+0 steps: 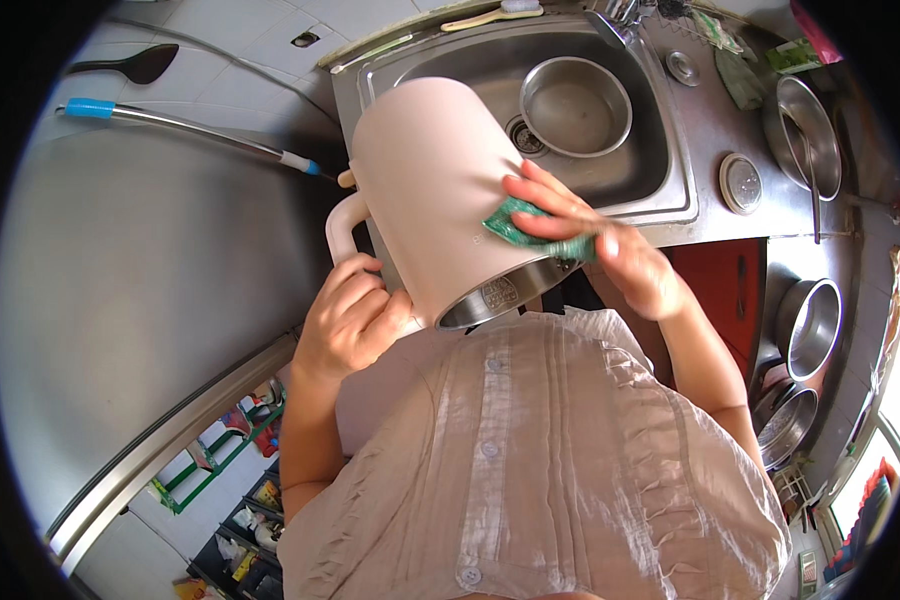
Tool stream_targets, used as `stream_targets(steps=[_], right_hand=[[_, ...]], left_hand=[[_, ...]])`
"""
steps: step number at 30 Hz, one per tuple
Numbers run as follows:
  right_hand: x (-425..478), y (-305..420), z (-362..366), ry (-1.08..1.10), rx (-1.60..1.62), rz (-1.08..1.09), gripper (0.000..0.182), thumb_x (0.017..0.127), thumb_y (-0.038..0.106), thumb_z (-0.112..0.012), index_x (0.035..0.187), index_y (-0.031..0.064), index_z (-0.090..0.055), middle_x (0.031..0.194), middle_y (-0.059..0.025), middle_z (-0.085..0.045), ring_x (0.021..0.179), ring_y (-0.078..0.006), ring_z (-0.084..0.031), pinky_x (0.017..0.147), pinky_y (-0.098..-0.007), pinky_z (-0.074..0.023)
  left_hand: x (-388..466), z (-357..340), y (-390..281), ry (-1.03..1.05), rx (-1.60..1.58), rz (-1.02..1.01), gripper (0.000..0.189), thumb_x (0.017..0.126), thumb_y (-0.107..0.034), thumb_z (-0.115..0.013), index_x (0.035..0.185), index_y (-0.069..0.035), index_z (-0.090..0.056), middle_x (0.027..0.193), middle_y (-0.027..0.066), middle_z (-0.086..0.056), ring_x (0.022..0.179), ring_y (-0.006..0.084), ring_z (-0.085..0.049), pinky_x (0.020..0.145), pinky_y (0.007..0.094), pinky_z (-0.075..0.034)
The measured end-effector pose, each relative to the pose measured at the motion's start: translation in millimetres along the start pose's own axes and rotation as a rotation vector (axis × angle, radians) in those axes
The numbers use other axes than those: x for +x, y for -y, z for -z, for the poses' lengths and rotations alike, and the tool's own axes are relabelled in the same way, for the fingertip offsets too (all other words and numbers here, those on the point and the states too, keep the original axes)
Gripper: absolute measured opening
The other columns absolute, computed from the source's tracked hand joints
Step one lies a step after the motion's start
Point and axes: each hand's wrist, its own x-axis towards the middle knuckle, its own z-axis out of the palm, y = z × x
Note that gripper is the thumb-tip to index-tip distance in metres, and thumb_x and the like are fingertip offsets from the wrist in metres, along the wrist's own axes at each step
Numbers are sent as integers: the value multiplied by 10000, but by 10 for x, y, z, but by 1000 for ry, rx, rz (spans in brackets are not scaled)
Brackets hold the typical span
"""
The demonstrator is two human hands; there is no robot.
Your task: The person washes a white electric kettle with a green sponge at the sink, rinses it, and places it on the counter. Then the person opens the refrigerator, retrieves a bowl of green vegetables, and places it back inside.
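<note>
A large pale pink jug-like vessel (439, 180) with a side handle is held tilted in front of me, its metal-rimmed end toward my chest. My left hand (356, 319) grips the lower part of its handle. Under the fingers of my right hand (607, 240) a green scouring pad (529, 229) lies against the side of the vessel, near the metal rim; that hand is slightly blurred. Beyond the vessel, a round steel bowl (576, 109) stands in the stainless steel sink (645, 176), beside the drain.
The faucet (619, 22) is at the sink's back edge, near a scrubbing brush (491, 16). On the right counter are a round lid (740, 184), a steel bowl with a ladle (795, 142) and a steel pot (810, 330). A large grey metal surface (142, 285) fills the left.
</note>
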Motion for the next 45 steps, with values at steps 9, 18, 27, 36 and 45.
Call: stream_targets(steps=[9,18,27,36,45], right_hand=[[824,-271,421,93,-759,-29,485,1012,380,-280,1312,123,-562,1464,-129,-406,1421,-337,-220,1163,-503,-105],[360,88,-236,422,-917,189,345,936,246,-499,1224,98,-621,1368,-82,-519,1349,-255,-379,1167,-503,-154],[1244,-280,528,382,-632,-162,425,996,292,-325,1304,119,-560,1338,-85,-536,1228,-253,-483,1072,-360,-327],[561,-675,181,-365,342,-72,551,1008,365,-274,1460,58,-341,1507,-90,-335,1405,-198,-254,1167,-321,-130],[757,-571,-796,-356,-1243,259,560,913,467,-493,1384,164,-487,1511,-30,-350,1409,-302,-271,1133,-569,-111]], left_hand=[[303,-10,-50,175,-83,-254,137,648,-20,-626,767,5,-561,608,28,-380,562,183,-435,607,322,-471],[219,-49,-51,294,57,-352,145,609,-47,-635,714,11,-554,615,47,-388,565,199,-446,588,331,-484],[310,-23,25,100,-35,-253,198,623,-52,-664,773,-15,-540,601,35,-380,533,193,-446,524,297,-433],[215,-480,-164,-816,-490,964,222,801,-65,-751,923,28,-591,802,87,-658,670,118,-614,633,254,-501],[524,-512,5,-1042,-1296,1159,256,977,-279,-560,823,-76,-545,652,-57,-404,568,35,-356,498,207,-320]])
